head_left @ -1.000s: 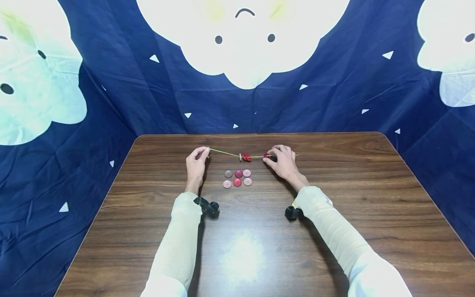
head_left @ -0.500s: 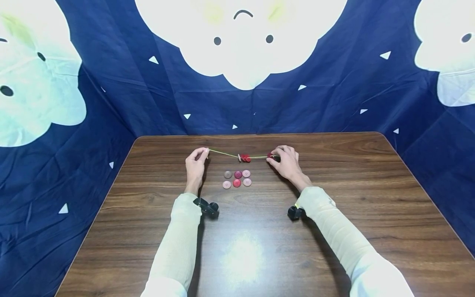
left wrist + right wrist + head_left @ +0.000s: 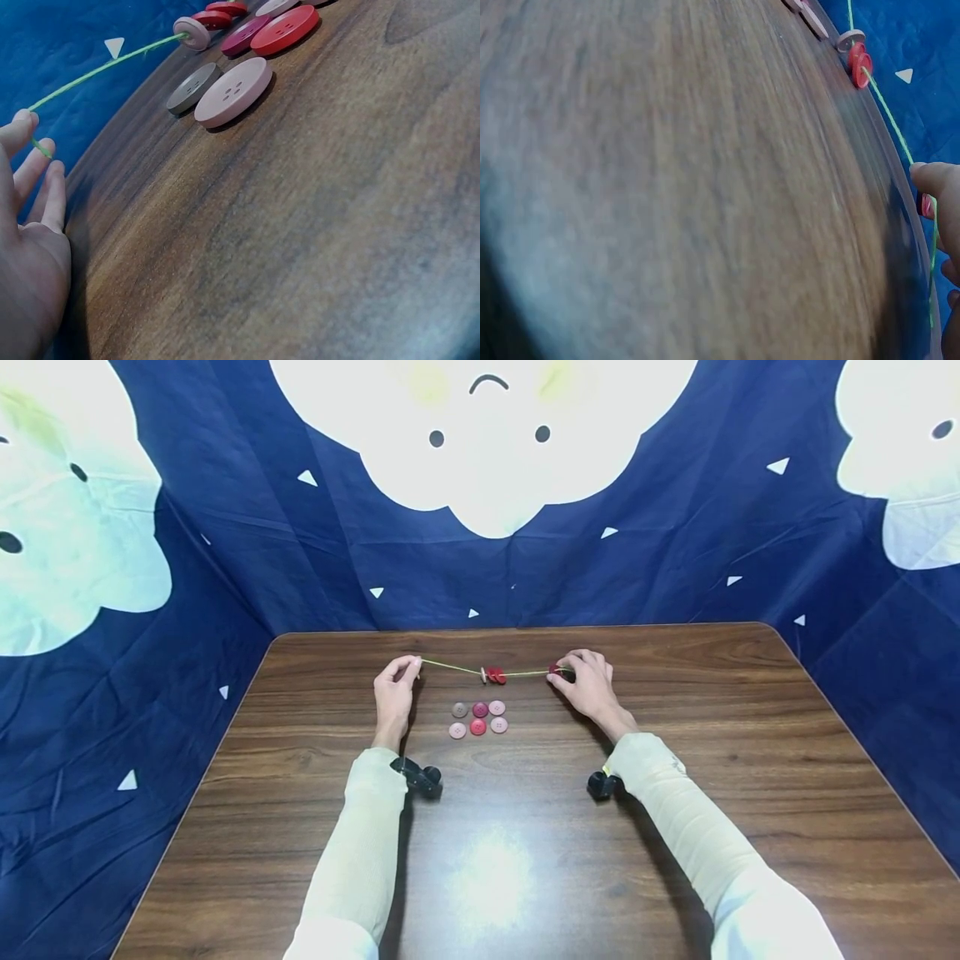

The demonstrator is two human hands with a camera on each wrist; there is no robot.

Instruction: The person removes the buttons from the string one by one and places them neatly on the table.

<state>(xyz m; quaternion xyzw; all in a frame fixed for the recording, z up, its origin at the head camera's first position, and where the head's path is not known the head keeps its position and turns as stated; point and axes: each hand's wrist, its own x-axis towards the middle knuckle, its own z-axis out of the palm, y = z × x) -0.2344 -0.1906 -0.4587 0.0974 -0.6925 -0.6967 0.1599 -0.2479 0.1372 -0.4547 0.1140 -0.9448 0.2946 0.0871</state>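
A thin green string [image 3: 450,667] stretches between both hands above the far part of the table. My left hand [image 3: 393,697] pinches one end between thumb and finger; a short tail [image 3: 42,148] hangs below the fingertips. A pale pink button [image 3: 193,34] and red buttons [image 3: 860,66] are threaded at mid-string. My right hand [image 3: 588,687] pinches a dark red button [image 3: 554,669] at the string's other side, partly hidden by the fingers. In the right wrist view, the string's loose end [image 3: 931,300] trails past that hand.
Two short rows of loose buttons lie flat on the wooden table [image 3: 495,810], nearer than the string: a grey one [image 3: 460,710], a magenta one [image 3: 480,710], a red one [image 3: 477,727] and several pink ones [image 3: 498,725]. A blue cloth [image 3: 337,568] hangs behind the table.
My right hand has moved rightward with the dark red button, away from the buttons at mid-string. Less string sticks out past that hand. The left hand has stayed in place.
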